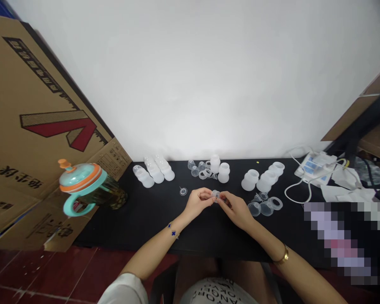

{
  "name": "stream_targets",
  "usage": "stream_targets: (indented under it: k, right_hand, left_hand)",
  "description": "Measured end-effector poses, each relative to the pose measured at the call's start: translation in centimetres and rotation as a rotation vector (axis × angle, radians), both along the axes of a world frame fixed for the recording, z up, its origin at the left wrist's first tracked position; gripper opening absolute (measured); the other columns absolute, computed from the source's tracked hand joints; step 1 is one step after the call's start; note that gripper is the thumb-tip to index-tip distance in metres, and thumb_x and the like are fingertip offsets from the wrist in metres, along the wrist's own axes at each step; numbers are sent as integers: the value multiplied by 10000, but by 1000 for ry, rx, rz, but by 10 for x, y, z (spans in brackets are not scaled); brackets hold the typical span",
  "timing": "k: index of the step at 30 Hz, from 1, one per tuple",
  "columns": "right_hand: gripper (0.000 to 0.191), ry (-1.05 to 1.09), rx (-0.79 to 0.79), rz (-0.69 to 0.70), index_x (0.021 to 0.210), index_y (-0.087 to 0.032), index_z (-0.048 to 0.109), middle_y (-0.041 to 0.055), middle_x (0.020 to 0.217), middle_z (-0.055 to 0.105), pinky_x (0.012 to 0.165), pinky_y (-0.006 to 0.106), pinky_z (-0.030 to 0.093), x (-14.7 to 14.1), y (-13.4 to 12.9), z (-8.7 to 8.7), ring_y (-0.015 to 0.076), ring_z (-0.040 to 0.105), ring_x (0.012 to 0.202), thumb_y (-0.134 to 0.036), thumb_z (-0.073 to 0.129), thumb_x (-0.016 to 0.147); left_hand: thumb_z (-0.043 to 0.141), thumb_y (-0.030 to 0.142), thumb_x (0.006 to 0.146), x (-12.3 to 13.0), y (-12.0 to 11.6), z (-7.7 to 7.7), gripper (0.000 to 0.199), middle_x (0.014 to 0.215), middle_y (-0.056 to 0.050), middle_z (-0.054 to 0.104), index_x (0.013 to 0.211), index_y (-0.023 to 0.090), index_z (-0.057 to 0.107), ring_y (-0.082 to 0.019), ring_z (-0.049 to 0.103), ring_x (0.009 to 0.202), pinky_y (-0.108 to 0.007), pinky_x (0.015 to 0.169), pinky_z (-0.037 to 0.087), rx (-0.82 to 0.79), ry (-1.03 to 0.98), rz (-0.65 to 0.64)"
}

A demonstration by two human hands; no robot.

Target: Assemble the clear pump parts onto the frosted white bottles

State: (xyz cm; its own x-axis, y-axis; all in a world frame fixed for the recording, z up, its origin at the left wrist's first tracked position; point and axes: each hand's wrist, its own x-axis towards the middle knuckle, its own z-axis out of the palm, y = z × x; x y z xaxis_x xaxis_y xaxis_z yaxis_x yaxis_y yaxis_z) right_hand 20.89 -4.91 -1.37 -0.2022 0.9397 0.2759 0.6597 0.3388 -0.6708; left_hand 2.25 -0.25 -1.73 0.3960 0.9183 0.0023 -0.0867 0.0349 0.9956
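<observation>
Both hands meet over the middle of the black table. My left hand [199, 202] and my right hand [234, 207] pinch a small clear plastic piece [215, 194] between their fingertips. Left of my left hand lies a small round clear part with a thin stem [183, 191]. Behind the hands are two white bottles [223, 173] and a group of clear nipples and rings [205, 173]. Clear nipples and caps [266, 207] and a ring [275, 203] lie right of my right hand, in front of several white open bottles [250, 180].
At the back left stand three capped white bottles [157, 171]. A teal and orange jug [91, 190] is beside large cardboard boxes [47, 126]. White cables [299, 194], papers [348, 192] and a blurred patch [342, 245] occupy the right side. A white wall rises behind.
</observation>
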Motion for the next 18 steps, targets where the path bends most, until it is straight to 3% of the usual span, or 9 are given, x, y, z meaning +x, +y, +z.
stream_targets:
  k: [18]
  right_hand:
    - [194, 9, -16, 27, 905, -240, 572, 11, 747, 639, 585, 278, 397, 0, -2, 6, 190, 595, 640, -367, 456, 994]
  left_hand:
    - [832, 406, 682, 1, 0, 1, 343, 606, -6, 643, 798, 130, 665, -107, 563, 528, -231, 554, 434, 15, 24, -4]
